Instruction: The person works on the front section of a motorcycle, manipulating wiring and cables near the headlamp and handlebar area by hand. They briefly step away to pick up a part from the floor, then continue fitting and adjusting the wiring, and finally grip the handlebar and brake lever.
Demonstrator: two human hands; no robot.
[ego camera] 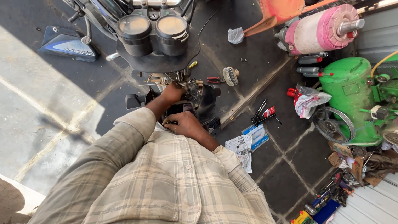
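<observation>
**Two hands at the motorcycle's front end**

Both hands worked on a motorcycle headlight housing (203,103), a black shell just below the twin gauges (154,33), its long axis running roughly up the frame toward the handlebars. The left hand (172,92) reached forward into the wiring (166,79) under the gauges, fingers curled around something there; what it pinched could not be told. The right hand (184,124) lay lower, fingers bent and pressed on the housing's near edge. Red-handled pliers (213,79) lay on the floor (49,116) beside it, with paper leaflets (242,147) nearby.
</observation>
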